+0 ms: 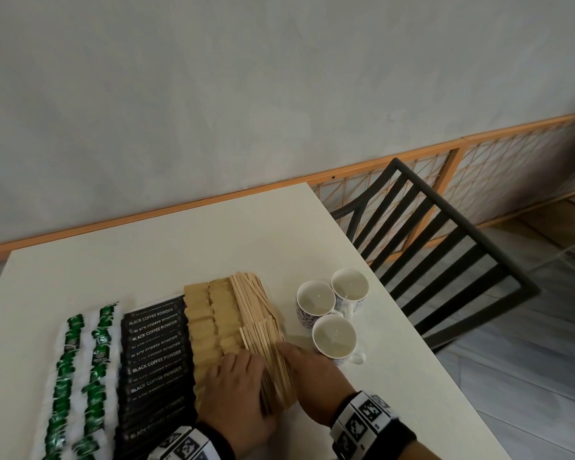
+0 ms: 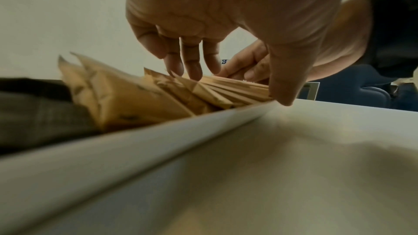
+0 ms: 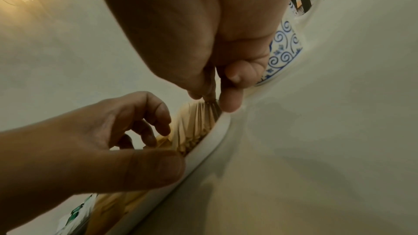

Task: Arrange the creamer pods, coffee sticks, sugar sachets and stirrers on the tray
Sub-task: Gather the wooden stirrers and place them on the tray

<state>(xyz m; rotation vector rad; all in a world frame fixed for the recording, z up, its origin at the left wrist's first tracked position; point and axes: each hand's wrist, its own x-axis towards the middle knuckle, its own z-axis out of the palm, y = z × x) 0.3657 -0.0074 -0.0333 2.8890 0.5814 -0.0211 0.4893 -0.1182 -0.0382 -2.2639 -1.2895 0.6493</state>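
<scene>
On the tray, left to right, lie green-and-white creamer pods, black coffee sticks, brown sugar sachets and wooden stirrers. Both hands work at the near end of the stirrer row. My left hand touches the tops of the sachets and stirrers with relaxed fingers, its thumb down by the tray rim. My right hand is on the row's right side. In the right wrist view it pinches the stirrers between thumb and fingers at the rim.
Three white cups with blue pattern stand just right of the tray, the nearest touching distance from my right hand. The white table reaches the wall behind. A black slatted chair stands past the table's right edge.
</scene>
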